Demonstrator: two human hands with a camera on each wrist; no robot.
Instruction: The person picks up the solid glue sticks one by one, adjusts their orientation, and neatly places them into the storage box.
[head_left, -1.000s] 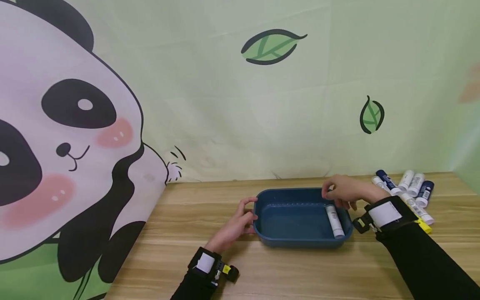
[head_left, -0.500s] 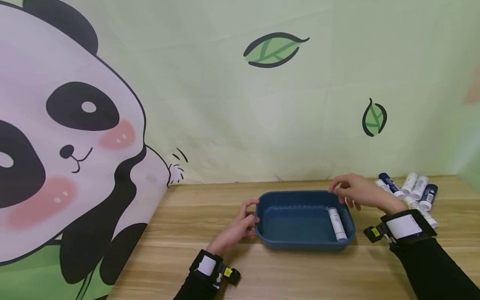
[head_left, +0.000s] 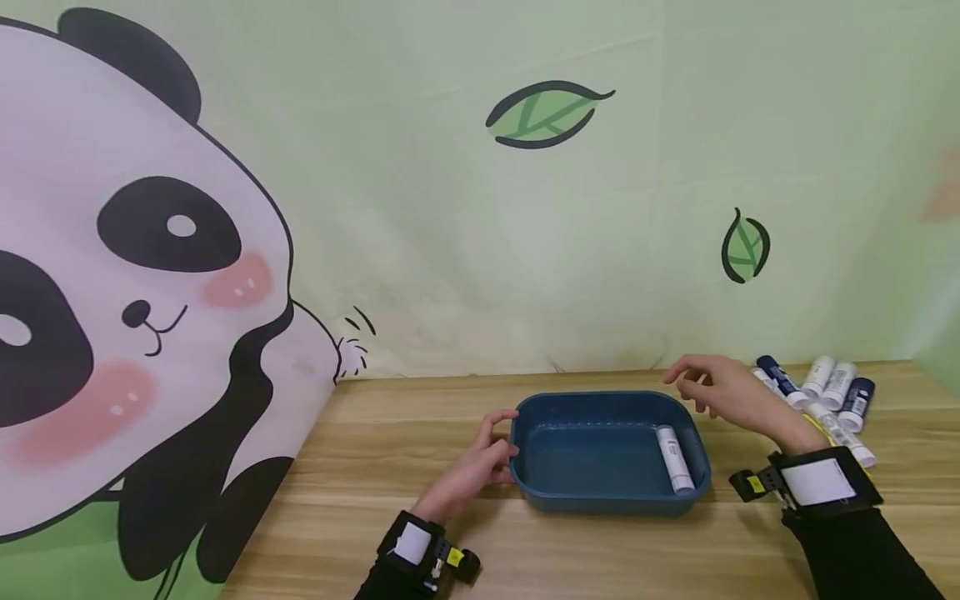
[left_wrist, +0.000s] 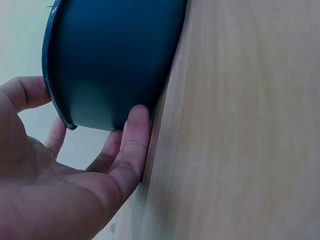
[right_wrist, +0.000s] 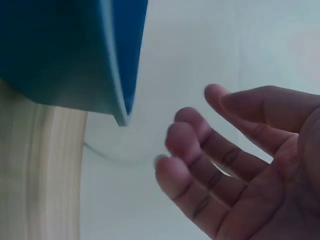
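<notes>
Left hand: my bent, spread fingers rest against the left end of the blue tray.
Tray: sits on the wooden table, between my hands.
White tube: lies slanted inside, near the right end.
Right hand: beside the far right corner, fingers loosely bent, holding nothing.
Tube pile: white and navy, just right of that hand.

Box sits on counter, one tube lying in its right end, left hand touching its left end, right hand just off its back right corner, tube cluster farther right, cloth behind everything.
</notes>
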